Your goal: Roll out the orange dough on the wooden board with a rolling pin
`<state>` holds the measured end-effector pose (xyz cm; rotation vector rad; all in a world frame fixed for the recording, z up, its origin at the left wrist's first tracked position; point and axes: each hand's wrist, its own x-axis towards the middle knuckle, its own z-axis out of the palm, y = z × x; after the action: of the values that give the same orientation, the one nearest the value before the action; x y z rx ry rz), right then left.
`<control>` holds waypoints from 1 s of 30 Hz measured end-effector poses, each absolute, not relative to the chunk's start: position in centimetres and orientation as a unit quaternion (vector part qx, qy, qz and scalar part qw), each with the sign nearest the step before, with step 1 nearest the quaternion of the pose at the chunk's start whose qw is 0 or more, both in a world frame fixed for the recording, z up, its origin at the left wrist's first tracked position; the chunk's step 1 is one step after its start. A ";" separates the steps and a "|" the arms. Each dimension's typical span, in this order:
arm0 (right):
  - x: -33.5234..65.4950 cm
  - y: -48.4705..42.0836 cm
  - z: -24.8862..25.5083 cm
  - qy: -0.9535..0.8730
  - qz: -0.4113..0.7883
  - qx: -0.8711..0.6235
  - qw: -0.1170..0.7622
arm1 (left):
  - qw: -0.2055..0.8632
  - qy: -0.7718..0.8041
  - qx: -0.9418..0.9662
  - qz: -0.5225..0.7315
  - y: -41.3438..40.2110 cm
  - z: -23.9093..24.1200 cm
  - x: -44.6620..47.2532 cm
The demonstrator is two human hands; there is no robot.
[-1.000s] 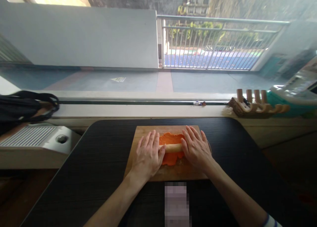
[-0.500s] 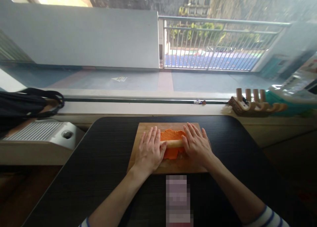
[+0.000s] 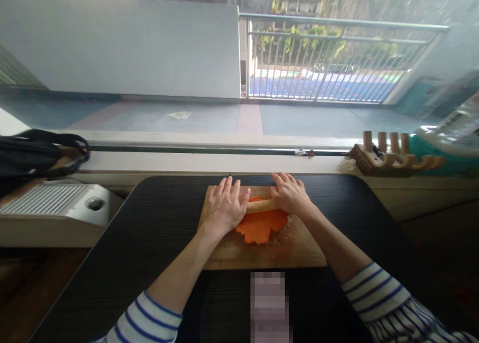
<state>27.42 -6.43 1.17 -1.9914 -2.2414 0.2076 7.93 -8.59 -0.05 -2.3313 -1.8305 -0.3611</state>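
A pale wooden rolling pin [image 3: 259,206] lies across a flattened sheet of orange dough [image 3: 262,227] with a ragged edge. Its ends are hidden under my hands. My left hand [image 3: 226,208] rests flat on the left end, fingers stretched forward and thumb toward the middle. Over the right end lies my right hand [image 3: 290,192], palm down, its fingers stretched out and slightly bent. Neither hand wraps round the pin. Beneath the dough is a wooden board [image 3: 299,256], dusted with some flour-like powder on the right.
The board sits on a dark table [image 3: 157,243] against a window sill. A pixelated patch [image 3: 268,305] hides something at the front. On the sill stand a wooden-pegged holder [image 3: 396,158] and a teal container [image 3: 426,146]. A black bag [image 3: 33,151] lies left, above a white slotted unit [image 3: 90,203].
Both hands have pushed the rolling pin forward, toward the far edge of the board. More of the orange dough shows on the near side. The camera view has shifted slightly.
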 end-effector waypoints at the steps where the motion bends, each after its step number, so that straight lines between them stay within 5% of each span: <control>1: 27.4 -6.2 1.2 -0.742 0.076 -0.663 0.067 | 0.075 -0.613 -0.777 -0.117 -8.3 -0.1 7.9; 18: 27.6 -11.6 0.5 -0.759 -0.036 -0.644 0.090 | 0.078 -0.584 -0.797 -0.130 -12.7 -0.2 8.1; 30: 27.1 -7.3 1.3 -0.748 0.057 -0.659 0.050 | 0.068 -0.595 -0.789 -0.138 -10.2 0.3 8.0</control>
<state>27.13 -7.26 1.28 -2.0082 -2.2789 0.1738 8.01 -10.20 0.29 -2.3751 -1.7931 -0.4157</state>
